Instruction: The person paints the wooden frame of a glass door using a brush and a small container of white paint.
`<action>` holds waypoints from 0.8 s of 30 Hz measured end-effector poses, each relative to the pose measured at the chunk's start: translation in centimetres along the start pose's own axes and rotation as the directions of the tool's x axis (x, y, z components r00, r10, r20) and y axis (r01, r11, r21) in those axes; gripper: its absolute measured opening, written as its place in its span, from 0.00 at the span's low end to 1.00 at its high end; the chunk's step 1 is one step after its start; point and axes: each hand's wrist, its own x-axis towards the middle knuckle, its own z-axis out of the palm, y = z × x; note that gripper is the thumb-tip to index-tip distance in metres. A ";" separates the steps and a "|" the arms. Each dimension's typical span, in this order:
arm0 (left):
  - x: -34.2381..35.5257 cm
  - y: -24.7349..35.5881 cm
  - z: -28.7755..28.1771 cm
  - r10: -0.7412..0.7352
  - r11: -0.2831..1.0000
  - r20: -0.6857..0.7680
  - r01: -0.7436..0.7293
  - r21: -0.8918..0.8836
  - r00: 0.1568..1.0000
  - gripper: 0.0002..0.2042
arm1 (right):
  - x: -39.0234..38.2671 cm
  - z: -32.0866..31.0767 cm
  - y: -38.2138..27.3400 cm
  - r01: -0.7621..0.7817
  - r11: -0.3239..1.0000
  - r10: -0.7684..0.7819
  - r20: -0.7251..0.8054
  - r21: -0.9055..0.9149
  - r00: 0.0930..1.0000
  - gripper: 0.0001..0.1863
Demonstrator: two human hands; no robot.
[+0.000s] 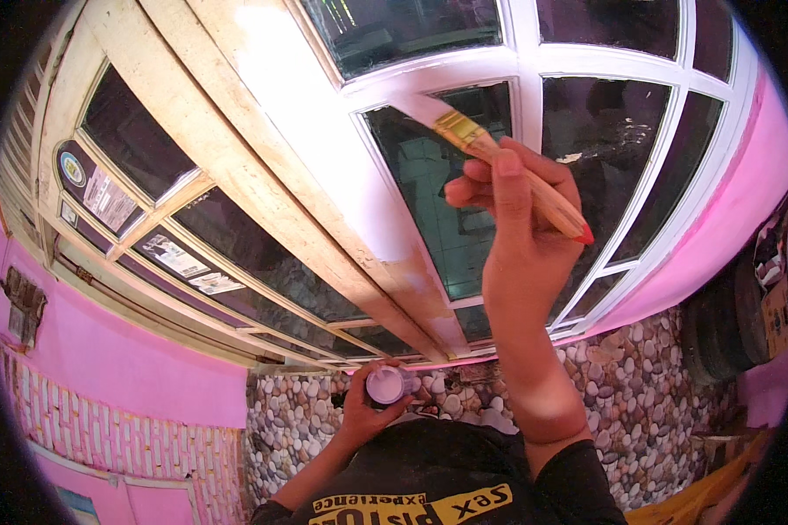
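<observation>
Raised in front of the window frame, my right hand (521,188) grips a paintbrush (541,192) by its wooden handle, which ends in a red tip. White paint coats the bristles, and they meet the white window frame (473,66) at the upper left corner of a dark glass pane (438,201). Down near my body, my left hand (365,411) is wrapped round a small plastic cup (385,385) of pale paint. Fresh-looking bright white covers the wide post beside the pane, while its lower end shows patchy, thinner paint.
Left of the post stands a cream wooden door (237,166) with glass panes and stickers. A pink wall (726,227) borders the window at right, with dark tyre-like round objects (722,332) below it. Pebble-patterned flooring (621,394) lies underneath.
</observation>
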 end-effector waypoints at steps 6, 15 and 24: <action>0.6 0.7 0.3 -0.006 1.000 0.020 0.006 0.022 1.000 0.30 | 0.0 -1.9 -0.6 0.088 0.993 -0.080 -0.103 0.077 0.991 0.11; 0.5 0.3 0.6 0.009 1.000 0.054 -0.007 -0.028 0.998 0.31 | -0.2 -1.1 0.4 0.040 0.998 -0.040 0.000 0.045 0.999 0.12; 0.1 -0.1 0.5 -0.051 0.999 0.073 0.052 -0.003 0.996 0.34 | 1.3 -3.3 -0.8 0.149 0.988 -0.154 -0.201 -0.042 0.967 0.14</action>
